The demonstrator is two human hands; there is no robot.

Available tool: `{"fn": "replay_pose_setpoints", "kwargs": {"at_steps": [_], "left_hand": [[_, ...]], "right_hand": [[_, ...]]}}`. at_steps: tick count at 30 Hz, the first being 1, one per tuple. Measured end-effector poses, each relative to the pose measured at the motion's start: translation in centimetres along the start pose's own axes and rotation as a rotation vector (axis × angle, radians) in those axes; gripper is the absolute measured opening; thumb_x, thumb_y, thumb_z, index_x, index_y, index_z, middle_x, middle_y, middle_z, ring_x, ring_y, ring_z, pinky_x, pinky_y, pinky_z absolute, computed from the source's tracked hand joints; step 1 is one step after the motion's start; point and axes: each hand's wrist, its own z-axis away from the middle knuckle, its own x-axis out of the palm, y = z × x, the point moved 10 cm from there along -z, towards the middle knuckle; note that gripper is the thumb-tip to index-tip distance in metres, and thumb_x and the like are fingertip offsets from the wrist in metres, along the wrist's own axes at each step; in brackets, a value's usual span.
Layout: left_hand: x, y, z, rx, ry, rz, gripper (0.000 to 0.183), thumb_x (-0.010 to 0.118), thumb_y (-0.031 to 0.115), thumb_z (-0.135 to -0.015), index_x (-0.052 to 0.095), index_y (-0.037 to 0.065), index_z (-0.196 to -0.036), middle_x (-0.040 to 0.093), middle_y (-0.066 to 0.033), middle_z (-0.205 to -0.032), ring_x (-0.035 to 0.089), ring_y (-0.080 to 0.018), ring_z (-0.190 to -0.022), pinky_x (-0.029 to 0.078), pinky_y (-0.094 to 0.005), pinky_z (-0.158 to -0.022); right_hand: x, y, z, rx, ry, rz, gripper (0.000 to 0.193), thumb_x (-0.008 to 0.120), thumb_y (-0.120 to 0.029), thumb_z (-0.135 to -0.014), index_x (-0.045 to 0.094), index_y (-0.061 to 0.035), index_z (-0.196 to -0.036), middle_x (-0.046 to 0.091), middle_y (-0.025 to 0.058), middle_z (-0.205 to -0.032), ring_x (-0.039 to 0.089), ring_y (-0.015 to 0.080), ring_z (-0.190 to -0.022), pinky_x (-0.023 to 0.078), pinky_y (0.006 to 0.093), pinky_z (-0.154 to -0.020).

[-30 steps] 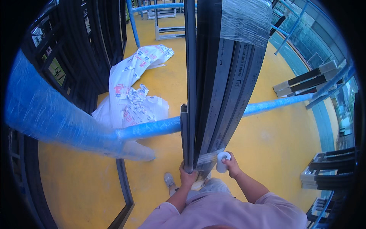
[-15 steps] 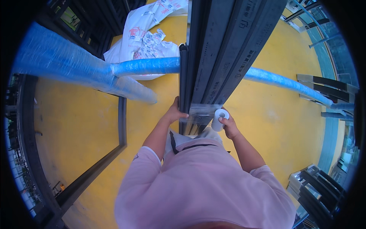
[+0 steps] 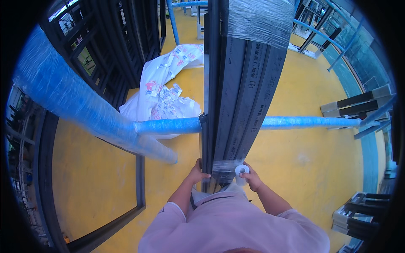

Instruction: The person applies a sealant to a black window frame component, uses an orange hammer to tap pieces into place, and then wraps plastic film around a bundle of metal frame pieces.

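A bundle of long dark grey metal profiles (image 3: 238, 97) stretches away from my body, its near end at my waist. Clear stretch film (image 3: 227, 166) is wound around that near end, and a wider band of film (image 3: 257, 21) wraps it farther off. My left hand (image 3: 197, 173) grips the bundle's left side, thumb on top and the other fingers hidden behind the edge. In my right hand (image 3: 252, 178), at the right side, is a white roll of stretch film (image 3: 241, 172), thumb at its core opening.
Blue film-wrapped bars (image 3: 168, 125) form a rack beneath the bundle, with a thick wrapped post (image 3: 84, 99) at left. White printed sheeting (image 3: 158, 95) lies on the yellow floor (image 3: 303, 177). A dark frame (image 3: 141, 181) stands at left; stacked profiles (image 3: 358, 215) are at right.
My view has tilted up, so the bundle, rack and hands sit lower and the far film band shows. Both hands keep their holds on the bundle and the roll.
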Motion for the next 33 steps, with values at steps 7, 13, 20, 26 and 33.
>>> {"fn": "replay_pose_setpoints", "kwargs": {"at_steps": [7,13,20,26,33], "left_hand": [[0.1,-2.2,-0.2,0.039,-0.011,0.037,0.106,0.092,0.011,-0.056,0.035,-0.001,-0.144,0.057,-0.0174,-0.126,0.055,-0.0313,-0.122,0.044,-0.0376,-0.104],[0.5,-4.5,-0.6,-0.043,-0.072,0.089,0.095,0.088,0.008,-0.061,0.036,0.0,-0.14,0.057,-0.0219,-0.128,0.055,-0.0344,-0.122,0.045,-0.0377,-0.103],[-0.5,-1.5,-0.9,-0.079,-0.091,0.046,0.09,0.087,0.005,-0.062,0.038,0.0,-0.137,0.057,-0.0176,-0.119,0.055,-0.0316,-0.119,0.042,-0.0365,-0.105],[-0.4,-2.8,-0.8,-0.158,-0.081,0.046,0.088,0.087,0.005,-0.063,0.04,0.003,-0.137,0.059,-0.0213,-0.128,0.054,-0.0367,-0.125,0.041,-0.0386,-0.108],[-1.3,-0.5,-1.8,-0.003,0.016,0.058,0.083,0.088,0.009,-0.063,0.042,0.005,-0.132,0.062,-0.0197,-0.12,0.058,-0.0367,-0.118,0.043,-0.039,-0.104]], "right_hand": [[0.1,-0.3,0.5,0.001,0.022,0.049,0.094,0.078,-0.018,-0.075,0.03,-0.0019,-0.154,0.055,0.0082,-0.132,0.051,0.0217,-0.126,0.035,0.0354,-0.11],[0.2,1.2,0.4,0.094,0.027,0.151,0.079,0.074,-0.028,-0.075,0.043,-0.0073,-0.145,0.058,0.0024,-0.117,0.052,0.0158,-0.109,0.04,0.0308,-0.095],[0.1,0.4,-0.2,0.097,0.059,0.18,0.091,0.077,-0.034,-0.071,0.039,-0.0029,-0.147,0.056,0.0032,-0.121,0.049,0.0175,-0.116,0.033,0.0323,-0.105],[0.5,0.5,-0.2,0.086,0.083,0.141,0.097,0.076,-0.033,-0.071,0.033,-0.0015,-0.152,0.055,0.0045,-0.125,0.049,0.0188,-0.119,0.032,0.0331,-0.108],[1.1,-0.2,-0.4,0.134,0.014,0.196,0.087,0.073,-0.032,-0.073,0.04,-0.0058,-0.149,0.057,0.0036,-0.119,0.051,0.0183,-0.114,0.036,0.0318,-0.102]]}}
